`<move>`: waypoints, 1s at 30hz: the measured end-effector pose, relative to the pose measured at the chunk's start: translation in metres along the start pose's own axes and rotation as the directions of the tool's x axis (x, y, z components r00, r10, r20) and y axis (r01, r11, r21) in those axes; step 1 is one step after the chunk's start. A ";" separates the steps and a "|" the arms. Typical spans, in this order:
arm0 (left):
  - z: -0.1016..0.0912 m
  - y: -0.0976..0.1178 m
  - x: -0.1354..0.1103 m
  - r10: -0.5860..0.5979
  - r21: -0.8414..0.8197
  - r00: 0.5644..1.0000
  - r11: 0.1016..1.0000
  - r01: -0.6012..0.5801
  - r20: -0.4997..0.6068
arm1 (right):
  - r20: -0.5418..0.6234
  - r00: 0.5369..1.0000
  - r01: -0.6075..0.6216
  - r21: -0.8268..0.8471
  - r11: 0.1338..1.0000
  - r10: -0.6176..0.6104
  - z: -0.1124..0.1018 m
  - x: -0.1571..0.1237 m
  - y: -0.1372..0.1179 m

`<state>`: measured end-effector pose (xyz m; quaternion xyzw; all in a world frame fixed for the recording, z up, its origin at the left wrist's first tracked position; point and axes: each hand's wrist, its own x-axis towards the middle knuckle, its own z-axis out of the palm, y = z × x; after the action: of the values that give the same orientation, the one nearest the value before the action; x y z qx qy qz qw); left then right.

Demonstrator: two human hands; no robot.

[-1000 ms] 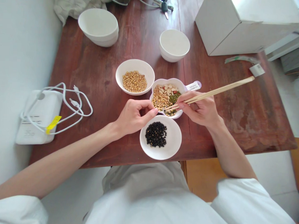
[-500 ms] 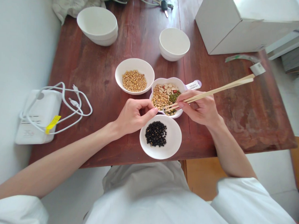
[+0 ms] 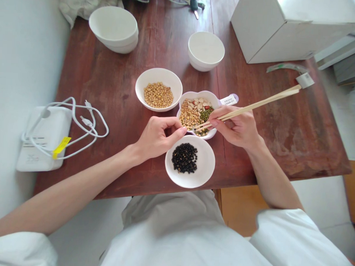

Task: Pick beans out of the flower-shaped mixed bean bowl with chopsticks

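Observation:
My right hand (image 3: 238,128) grips a pair of wooden chopsticks (image 3: 255,106). Their tips dip into the near side of a flower-shaped bowl of mixed beans and nuts (image 3: 187,99). My left hand (image 3: 158,136) curls against that bowl's left rim, thumb and forefinger pinched at its edge. A white bowl of yellow soybeans (image 3: 144,82) stands just behind and to the left. A white dish of black beans (image 3: 205,165) sits close to me at the table's front edge.
Two stacked white bowls (image 3: 113,28) and another white bowl (image 3: 206,50) stand farther back. A white box (image 3: 273,31) fills the back right. On the left lies a white device with a coiled cable (image 3: 44,137). Keys (image 3: 195,2) lie at the far edge.
The hands and chopsticks hold nearly the same pose over the mixed bowl. The whole view has shifted slightly up as my head tilted.

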<state>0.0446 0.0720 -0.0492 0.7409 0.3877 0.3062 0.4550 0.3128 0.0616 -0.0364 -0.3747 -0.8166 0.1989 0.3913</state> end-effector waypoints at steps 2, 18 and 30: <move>0.000 0.001 0.000 0.004 0.004 1.000 1.000 -0.004 0.001 | -0.001 1.000 -0.008 0.009 1.000 0.008 -0.001 -0.001 -0.001; 0.000 -0.001 0.000 -0.008 0.006 1.000 1.000 0.008 0.007 | -0.202 0.973 -0.056 0.282 0.958 0.116 -0.007 0.001 -0.002; 0.001 -0.002 0.000 -0.015 -0.001 1.000 1.000 0.015 0.007 | -0.079 0.983 -0.075 0.653 0.754 0.167 -0.017 -0.001 -0.012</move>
<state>0.0444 0.0718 -0.0511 0.7387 0.3915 0.3005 0.4590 0.3211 0.0538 -0.0187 -0.2811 -0.6439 0.4680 0.5361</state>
